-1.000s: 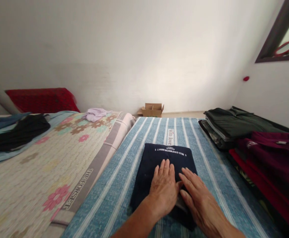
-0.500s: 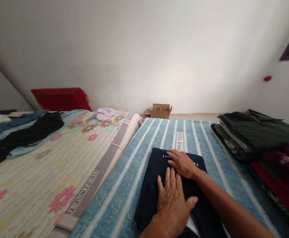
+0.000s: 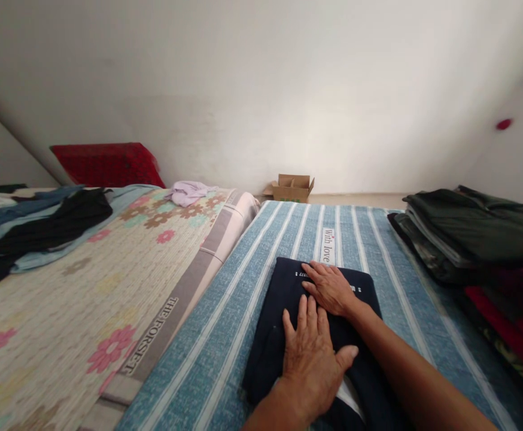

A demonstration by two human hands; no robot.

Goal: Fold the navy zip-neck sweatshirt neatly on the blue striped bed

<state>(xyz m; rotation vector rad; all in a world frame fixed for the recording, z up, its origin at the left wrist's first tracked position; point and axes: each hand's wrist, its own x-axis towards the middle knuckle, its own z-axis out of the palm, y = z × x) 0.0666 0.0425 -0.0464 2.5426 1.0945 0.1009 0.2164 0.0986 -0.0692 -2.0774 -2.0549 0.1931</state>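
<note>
"How many hands, nearest first?"

"Two. The left hand point(image 3: 309, 359) is nearer, open and palm down, its fingers stretched out. Just beyond it the right hand point(image 3: 331, 287) lies flat and open too. Neither is closed around anything."

"What's under them?"

"One folded navy garment point(image 3: 265, 341), with both hands resting on top. One white patch shows by the left thumb, and white lettering near the far edge is partly hidden by the right hand."

"And beneath that?"

"One blue striped cover point(image 3: 216, 347), with one 'With love' strip point(image 3: 328, 246) just past the garment."

"Other clothes?"

"Two stacks at the right: the nearer red-and-purple stack point(image 3: 508, 326) and, farther, the dark green stack point(image 3: 477, 230). I can't count the pieces in either."

"Off to the left?"

"One flowered cover point(image 3: 109, 287). One black garment point(image 3: 64, 224) lies over light blue cloth point(image 3: 127, 193), and one crumpled lilac cloth point(image 3: 188, 193) sits toward the far end."

"Farthest?"

"One cardboard box point(image 3: 292, 190) with open flaps near the wall point(image 3: 243, 90), plus one red object point(image 3: 106, 164) I can't identify."
</note>
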